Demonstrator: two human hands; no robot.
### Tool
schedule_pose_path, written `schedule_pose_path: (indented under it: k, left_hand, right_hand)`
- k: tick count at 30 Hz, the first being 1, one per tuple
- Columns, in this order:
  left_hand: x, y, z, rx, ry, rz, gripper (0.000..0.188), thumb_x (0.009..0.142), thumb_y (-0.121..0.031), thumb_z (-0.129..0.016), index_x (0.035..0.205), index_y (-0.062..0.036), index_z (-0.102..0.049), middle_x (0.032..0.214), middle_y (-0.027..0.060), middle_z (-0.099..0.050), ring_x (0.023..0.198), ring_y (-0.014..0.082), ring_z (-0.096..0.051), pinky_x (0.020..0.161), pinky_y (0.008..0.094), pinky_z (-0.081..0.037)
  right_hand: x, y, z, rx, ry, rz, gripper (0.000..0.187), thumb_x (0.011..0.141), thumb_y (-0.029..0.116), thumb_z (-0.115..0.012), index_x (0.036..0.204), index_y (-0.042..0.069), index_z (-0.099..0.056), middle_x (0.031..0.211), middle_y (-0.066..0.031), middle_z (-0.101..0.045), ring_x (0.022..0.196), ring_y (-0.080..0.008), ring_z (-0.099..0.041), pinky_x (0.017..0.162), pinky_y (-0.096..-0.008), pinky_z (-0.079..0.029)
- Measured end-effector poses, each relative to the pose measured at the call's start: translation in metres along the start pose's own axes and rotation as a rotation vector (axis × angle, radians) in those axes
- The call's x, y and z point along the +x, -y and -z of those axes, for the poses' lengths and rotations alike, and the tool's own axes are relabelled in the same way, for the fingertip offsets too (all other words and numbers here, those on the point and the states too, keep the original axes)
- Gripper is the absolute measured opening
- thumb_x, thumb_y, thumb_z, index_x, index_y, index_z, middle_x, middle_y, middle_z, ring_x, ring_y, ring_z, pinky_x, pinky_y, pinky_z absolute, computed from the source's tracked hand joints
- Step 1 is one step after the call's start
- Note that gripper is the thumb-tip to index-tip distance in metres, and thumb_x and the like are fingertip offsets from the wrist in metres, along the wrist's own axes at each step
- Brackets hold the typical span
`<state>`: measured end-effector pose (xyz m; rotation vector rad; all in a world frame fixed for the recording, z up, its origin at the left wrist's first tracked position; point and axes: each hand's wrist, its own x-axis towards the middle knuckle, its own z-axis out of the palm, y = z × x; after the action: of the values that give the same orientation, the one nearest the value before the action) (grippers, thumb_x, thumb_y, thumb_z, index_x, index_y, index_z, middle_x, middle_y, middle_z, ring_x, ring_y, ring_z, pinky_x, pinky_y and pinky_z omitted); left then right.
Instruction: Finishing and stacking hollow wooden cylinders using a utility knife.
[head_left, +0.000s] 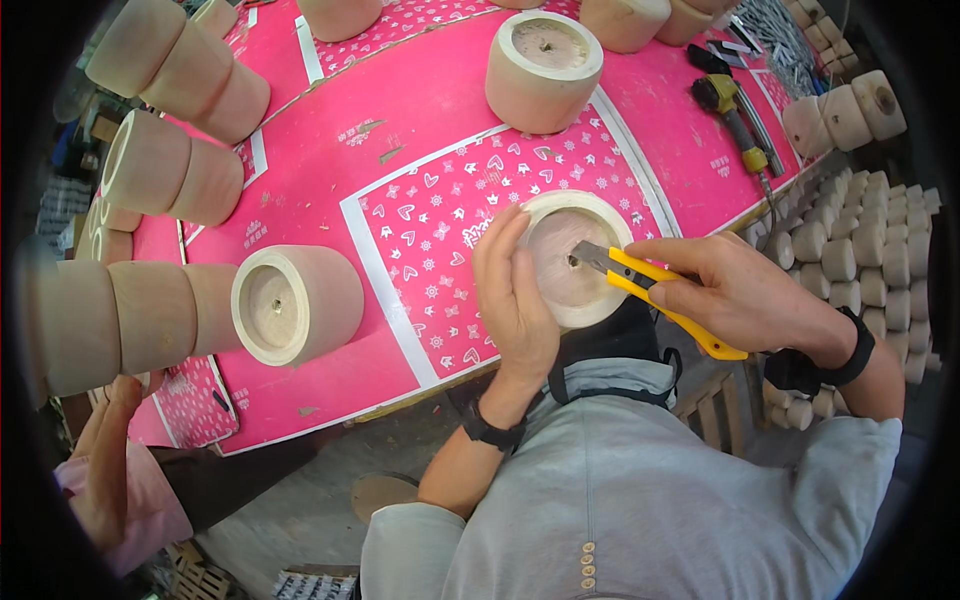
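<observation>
A round pale wooden piece (615, 222) with a raised rim and a small centre hole sits at the near edge of the pink table, its recessed face up. My left hand (513, 290) lies against its left side, fingers along the rim and closed round it. In my right hand (735, 290) is a yellow utility knife (700, 335), gripped by its handle. The blade tip reaches the centre hole. A similar wooden piece (545, 85) stands farther back, and another wooden piece (310, 300) lies on its side to the left.
Patterned pink sheeting covers the table (320, 150). Wooden cylinders (150, 320) are lined up at the left, beside a co-worker's hand (115, 410). A yellow and black power tool (735, 120) with a hose lies at the right, near metal fasteners (775, 55). Stacked wooden pieces (870, 250) stand beyond.
</observation>
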<state>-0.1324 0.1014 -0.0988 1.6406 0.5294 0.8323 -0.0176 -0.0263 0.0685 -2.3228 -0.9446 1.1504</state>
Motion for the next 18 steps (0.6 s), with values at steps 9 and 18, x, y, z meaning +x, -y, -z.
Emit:
schedule_pose_path:
  k: [9,18]
  left_hand:
    - [0.019,0.003,0.029,-0.007,0.241,0.083,0.044,0.096,-0.011,-0.051,0.138,0.001,-0.046,0.141,0.0143,-0.046,0.134,0.0233,-0.041,0.113,0.0379,-0.031]
    - [0.035,0.011,0.022,-0.129,0.394,0.07,0.036,0.094,-0.011,-0.051,0.126,0.0043,-0.057,0.128,0.0189,-0.059,0.12,0.0295,-0.056,0.104,0.0374,-0.04]
  right_hand:
    - [-0.005,0.005,0.002,-0.105,0.049,0.029,0.036,0.09,0.016,-0.055,0.12,-0.004,-0.06,0.076,-0.024,-0.065,0.071,-0.0374,-0.066,0.066,-0.0431,-0.051]
    - [0.004,0.006,-0.006,0.111,0.173,-0.072,0.024,0.091,0.016,-0.05,0.1,-0.005,-0.058,0.08,-0.023,-0.063,0.075,-0.0355,-0.065,0.069,-0.0428,-0.05]
